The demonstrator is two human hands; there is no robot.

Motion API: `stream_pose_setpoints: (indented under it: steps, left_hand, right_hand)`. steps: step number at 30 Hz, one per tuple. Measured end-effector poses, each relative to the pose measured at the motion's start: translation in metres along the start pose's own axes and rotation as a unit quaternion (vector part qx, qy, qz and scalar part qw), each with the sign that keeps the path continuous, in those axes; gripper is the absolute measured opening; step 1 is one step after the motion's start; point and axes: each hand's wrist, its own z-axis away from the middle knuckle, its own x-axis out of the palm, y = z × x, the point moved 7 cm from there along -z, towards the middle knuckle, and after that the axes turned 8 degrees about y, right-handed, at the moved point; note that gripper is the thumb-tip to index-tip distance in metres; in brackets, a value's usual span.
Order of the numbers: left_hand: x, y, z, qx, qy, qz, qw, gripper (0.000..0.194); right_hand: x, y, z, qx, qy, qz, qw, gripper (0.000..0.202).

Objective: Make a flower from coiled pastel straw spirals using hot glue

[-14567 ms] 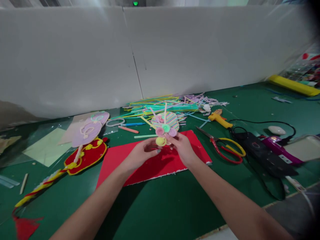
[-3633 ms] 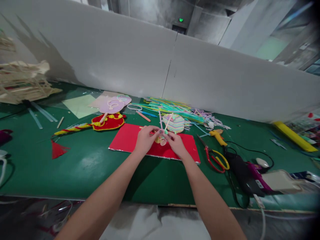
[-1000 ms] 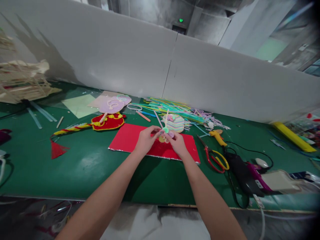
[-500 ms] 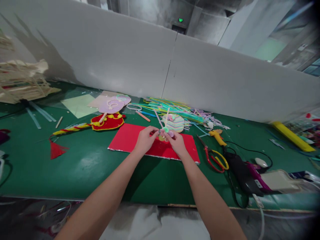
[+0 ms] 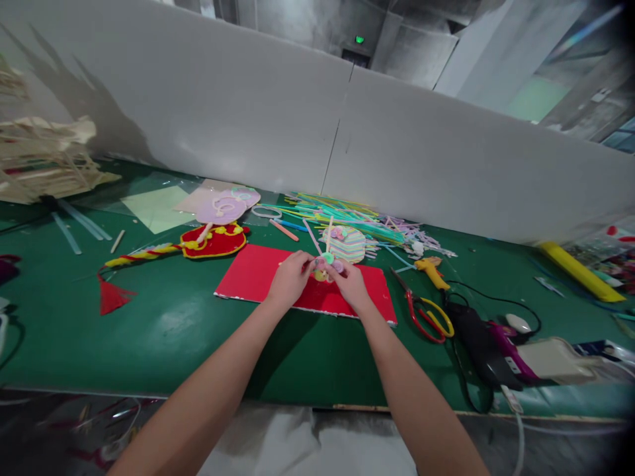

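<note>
Above the red board [image 5: 253,271], my left hand [image 5: 290,279] and my right hand [image 5: 351,285] meet with fingertips closed on a small pastel pipe-cleaner flower [image 5: 328,259]. Its round petals look green, pink, purple and yellow, and two thin stems point up and away from me. My fingers partly cover it. Just behind the flower lies a striped round piece [image 5: 347,244] with pink bits on it. The board rests flat on the green table [image 5: 178,344].
Scissors [image 5: 429,317] and a yellow glue gun [image 5: 432,271] with a cord lie to the right, beside a black power strip [image 5: 479,340]. Pipe cleaners [image 5: 342,218] are heaped at the back. A red and yellow tasselled ornament [image 5: 213,243] is on the left. A grey partition [image 5: 248,106] stands behind.
The pipe-cleaner flower and its stems have tilted slightly to the left. Both hands stay in nearly the same place, still pinching it.
</note>
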Motion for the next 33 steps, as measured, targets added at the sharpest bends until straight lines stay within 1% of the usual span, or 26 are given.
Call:
stream_pose_setpoints:
  steps: [6, 13, 22, 25, 33]
  left_hand:
    - [-0.004, 0.006, 0.000, 0.008, 0.020, -0.012, 1.000, 0.015]
    - [-0.005, 0.004, -0.001, 0.012, 0.045, -0.011, 0.999, 0.015]
    - [-0.006, 0.004, -0.001, 0.015, 0.056, -0.004, 0.998, 0.013]
    - [-0.006, 0.004, -0.001, 0.011, 0.057, 0.001, 0.998, 0.013]
    - [-0.001, 0.004, 0.002, -0.011, 0.079, 0.015, 0.997, 0.014]
  right_hand:
    - [-0.002, -0.004, 0.000, -0.007, 0.027, -0.005, 1.000, 0.026]
    - [-0.001, 0.001, 0.001, -0.005, 0.064, -0.014, 0.998, 0.026]
    - [0.002, 0.004, -0.001, 0.017, 0.042, -0.038, 0.998, 0.024]
    - [0.002, 0.006, -0.001, 0.028, 0.045, -0.056, 0.997, 0.024]
    - [0.004, 0.016, 0.001, 0.068, 0.105, -0.135, 0.983, 0.026]
